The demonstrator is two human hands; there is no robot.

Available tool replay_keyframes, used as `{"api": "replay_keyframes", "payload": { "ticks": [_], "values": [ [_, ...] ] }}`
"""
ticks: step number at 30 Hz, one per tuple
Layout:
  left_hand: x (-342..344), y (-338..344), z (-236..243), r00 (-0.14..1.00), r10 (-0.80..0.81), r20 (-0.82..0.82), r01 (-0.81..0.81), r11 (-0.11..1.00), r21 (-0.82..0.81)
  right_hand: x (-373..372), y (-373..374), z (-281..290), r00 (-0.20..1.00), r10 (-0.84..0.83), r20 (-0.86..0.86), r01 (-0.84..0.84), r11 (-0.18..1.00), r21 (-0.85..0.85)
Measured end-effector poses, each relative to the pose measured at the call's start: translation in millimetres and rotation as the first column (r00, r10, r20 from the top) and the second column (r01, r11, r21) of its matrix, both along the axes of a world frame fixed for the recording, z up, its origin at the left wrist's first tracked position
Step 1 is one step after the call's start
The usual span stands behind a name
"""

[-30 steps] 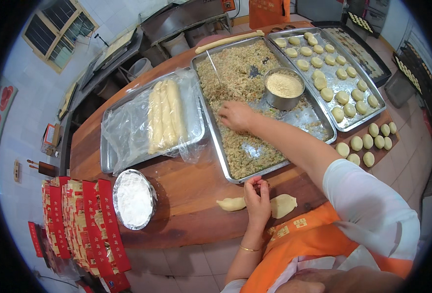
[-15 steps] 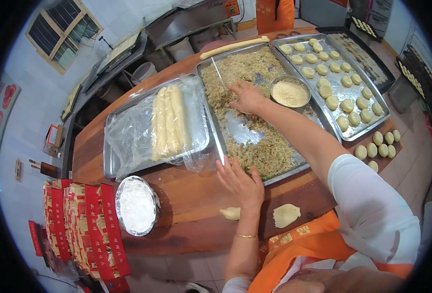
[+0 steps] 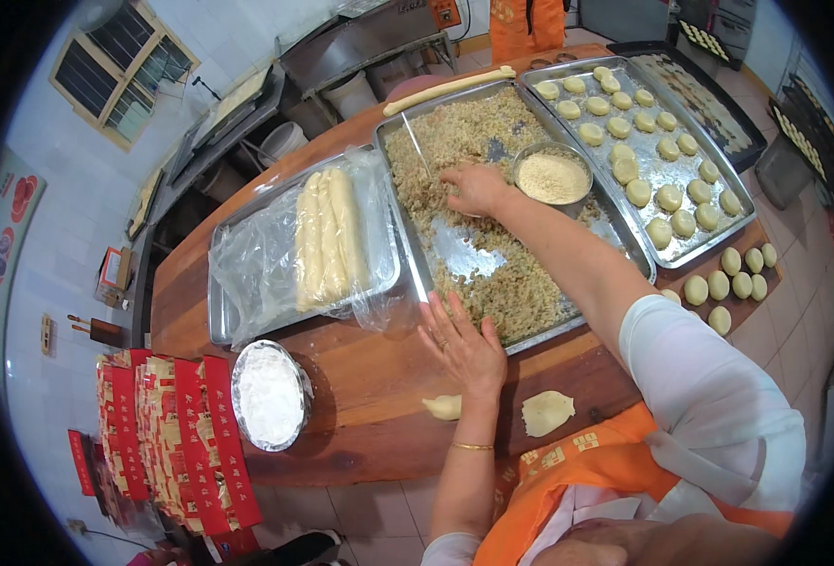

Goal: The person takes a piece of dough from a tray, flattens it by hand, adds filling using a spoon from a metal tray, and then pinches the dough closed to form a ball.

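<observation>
Across the middle of the frame stretches a wooden table (image 3: 360,396), and near the centre a metal tray (image 3: 464,253) holds crumbly filling (image 3: 520,302). Right hand (image 3: 476,191) reaches over this filling, and I cannot tell whether its fingers grip some; left hand (image 3: 464,349), apart from it, is spread open at the tray's lower corner, with flattened dough (image 3: 548,413) just below right.

One left hand (image 3: 462,347), one right hand (image 3: 478,191). Silver trays (image 3: 651,174): three. Round dough pieces (image 3: 668,197) on one tray: roughly two dozen. Round dough pieces on table (image 3: 360,406): nine, one only partly showing. Long dough rolls (image 3: 327,241) side by side: at least three, exact count unclear. Loose dough stick (image 3: 450,91): one. Flat dough piece (image 3: 548,413): one. Small dough lump (image 3: 443,407): one. Powder bowl (image 3: 305,394): one. Crumb tin (image 3: 575,205): one.
</observation>
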State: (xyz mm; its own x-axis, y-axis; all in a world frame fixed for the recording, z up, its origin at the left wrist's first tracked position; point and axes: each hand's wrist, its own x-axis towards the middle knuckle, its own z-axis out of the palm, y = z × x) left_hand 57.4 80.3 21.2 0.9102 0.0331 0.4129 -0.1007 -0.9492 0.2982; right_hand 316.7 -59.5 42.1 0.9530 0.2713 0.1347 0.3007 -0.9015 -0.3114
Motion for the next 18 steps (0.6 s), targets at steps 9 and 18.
{"api": "replay_keyframes", "payload": {
  "ticks": [9, 18],
  "values": [
    [-2, 0, 0, 0.998, -0.026, 0.050, 0.026, 1.000, 0.001, -76, 0, -33, 0.954, 0.287, 0.082, -0.294, 0.952, 0.087],
    [-3, 11, -10, 0.968, -0.075, 0.238, 0.149, 0.940, -0.308, -114, 24, 0, 0.938, 0.328, 0.115, -0.339, 0.936, 0.090]
  ]
}}
